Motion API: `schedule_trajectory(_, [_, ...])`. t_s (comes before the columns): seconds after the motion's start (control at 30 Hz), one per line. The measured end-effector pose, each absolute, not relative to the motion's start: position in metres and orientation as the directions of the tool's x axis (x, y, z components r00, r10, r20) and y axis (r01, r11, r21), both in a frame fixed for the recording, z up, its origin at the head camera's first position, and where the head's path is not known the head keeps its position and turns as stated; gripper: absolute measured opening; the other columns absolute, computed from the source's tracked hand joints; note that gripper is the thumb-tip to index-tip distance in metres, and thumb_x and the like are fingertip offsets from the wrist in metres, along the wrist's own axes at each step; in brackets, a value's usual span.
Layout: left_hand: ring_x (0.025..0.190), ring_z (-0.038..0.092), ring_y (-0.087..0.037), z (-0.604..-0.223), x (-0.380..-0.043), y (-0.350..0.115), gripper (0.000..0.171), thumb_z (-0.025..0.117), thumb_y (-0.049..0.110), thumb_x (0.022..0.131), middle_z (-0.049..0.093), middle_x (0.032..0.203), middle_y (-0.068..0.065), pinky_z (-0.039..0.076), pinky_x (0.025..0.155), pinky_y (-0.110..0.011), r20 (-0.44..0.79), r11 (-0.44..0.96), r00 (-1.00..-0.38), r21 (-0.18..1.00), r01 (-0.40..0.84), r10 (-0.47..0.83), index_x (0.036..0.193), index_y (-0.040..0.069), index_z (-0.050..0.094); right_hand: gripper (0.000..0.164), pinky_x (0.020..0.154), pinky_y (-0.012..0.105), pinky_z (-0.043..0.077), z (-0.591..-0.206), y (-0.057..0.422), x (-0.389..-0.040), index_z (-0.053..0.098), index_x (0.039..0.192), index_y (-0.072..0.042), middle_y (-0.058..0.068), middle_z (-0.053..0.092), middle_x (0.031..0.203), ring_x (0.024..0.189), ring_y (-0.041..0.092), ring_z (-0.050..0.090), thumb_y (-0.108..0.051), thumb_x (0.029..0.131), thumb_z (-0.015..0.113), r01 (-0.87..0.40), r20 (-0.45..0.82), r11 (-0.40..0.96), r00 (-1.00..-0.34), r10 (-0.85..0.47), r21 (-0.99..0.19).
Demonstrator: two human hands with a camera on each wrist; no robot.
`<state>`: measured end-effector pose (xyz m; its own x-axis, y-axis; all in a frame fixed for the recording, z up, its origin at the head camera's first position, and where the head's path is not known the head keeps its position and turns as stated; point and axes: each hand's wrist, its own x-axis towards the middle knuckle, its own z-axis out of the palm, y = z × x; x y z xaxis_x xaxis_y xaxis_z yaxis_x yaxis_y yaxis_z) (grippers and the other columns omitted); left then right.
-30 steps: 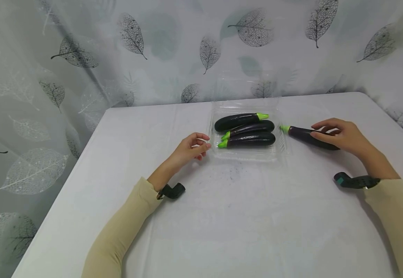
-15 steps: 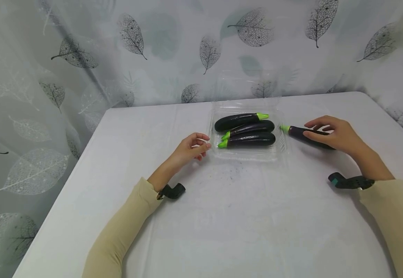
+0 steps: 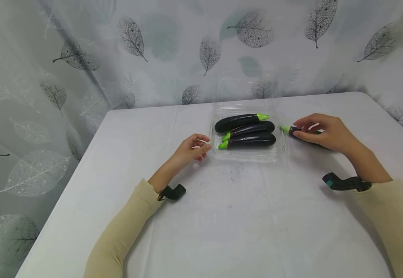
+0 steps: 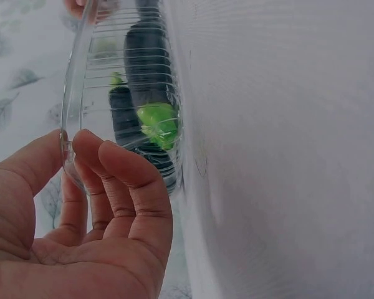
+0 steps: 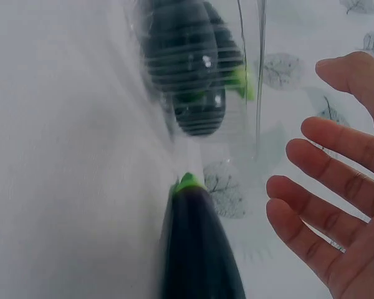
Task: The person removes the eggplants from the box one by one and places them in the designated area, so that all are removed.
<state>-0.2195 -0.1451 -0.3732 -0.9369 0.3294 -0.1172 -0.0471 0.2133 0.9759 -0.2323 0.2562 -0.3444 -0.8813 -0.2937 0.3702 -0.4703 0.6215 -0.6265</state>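
A clear plastic clamshell container (image 3: 274,154) holds three dark eggplants, (image 3: 235,122) one at the back with its green cap to the right, two with caps to the left. My left hand (image 3: 189,151) pinches the container's left rim; in the left wrist view the thumb and fingertips meet at its edge (image 4: 67,148). To the container's right, a fourth eggplant (image 5: 201,249) lies on the table, green cap toward the container. Over it hovers my right hand (image 3: 330,132), fingers spread and holding nothing; it hides part of this eggplant in the head view.
The container's transparent lid (image 3: 246,85) stands raised at the back against the leaf-patterned curtain (image 3: 166,42). A white cloth covers the table (image 3: 222,224). Each wrist carries a black camera, the right one (image 3: 344,182) low over the cloth.
My right hand has moved left along the loose eggplant toward its green cap, covering more of it. My left hand stays at the container's rim.
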Motion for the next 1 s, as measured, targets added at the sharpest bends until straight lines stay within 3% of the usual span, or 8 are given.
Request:
schedule_trajectory(0.33, [0.078, 0.057, -0.018, -0.374, -0.221, -0.145, 0.033, 0.063, 0.016, 0.096, 0.056, 0.099, -0.005, 0.050, 0.068, -0.024, -0.113, 0.230, -0.938, 0.972, -0.036, 0.328, 0.125, 0.004, 0.052, 0.033, 0.073, 0.006, 0.045, -0.340, 0.240, -0.230, 0.071, 0.106, -0.001, 0.007, 0.064, 0.089, 0.078, 0.005, 0.055, 0.004, 0.075, 0.080, -0.579, 0.423, 0.590, -0.815, -0.397, -0.562])
schedule_trajectory(0.57, [0.076, 0.057, -0.017, -0.375, -0.219, -0.143, 0.033, 0.063, 0.015, 0.096, 0.055, 0.099, -0.005, 0.050, 0.067, -0.024, -0.114, 0.227, -0.938, 0.973, -0.039, 0.328, 0.125, 0.003, 0.051, 0.034, 0.075, 0.006, 0.046, -0.343, 0.231, -0.231, 0.071, 0.105, -0.002, 0.004, 0.067, 0.093, 0.081, 0.004, 0.056, 0.004, 0.073, 0.081, -0.609, 0.432, 0.552, -0.793, -0.429, -0.570])
schedule_trajectory(0.8, [0.077, 0.057, -0.017, -0.375, -0.218, -0.143, 0.031, 0.063, 0.015, 0.096, 0.056, 0.100, -0.005, 0.049, 0.067, -0.024, -0.119, 0.222, -0.939, 0.974, -0.047, 0.321, 0.124, 0.004, 0.052, 0.033, 0.078, 0.008, 0.047, -0.345, 0.217, -0.236, 0.070, 0.105, 0.002, 0.012, 0.068, 0.098, 0.086, 0.003, 0.058, 0.007, 0.074, 0.079, -0.681, 0.468, 0.501, -0.732, -0.495, -0.534])
schedule_trajectory(1.0, [0.076, 0.057, -0.017, -0.375, -0.219, -0.143, 0.031, 0.063, 0.014, 0.097, 0.056, 0.099, -0.004, 0.050, 0.067, -0.024, -0.119, 0.223, -0.939, 0.974, -0.047, 0.322, 0.124, 0.003, 0.052, 0.035, 0.080, 0.010, 0.047, -0.353, 0.206, -0.243, 0.070, 0.106, -0.002, 0.009, 0.067, 0.101, 0.087, 0.005, 0.059, 0.005, 0.073, 0.081, -0.700, 0.451, 0.479, -0.711, -0.539, -0.530])
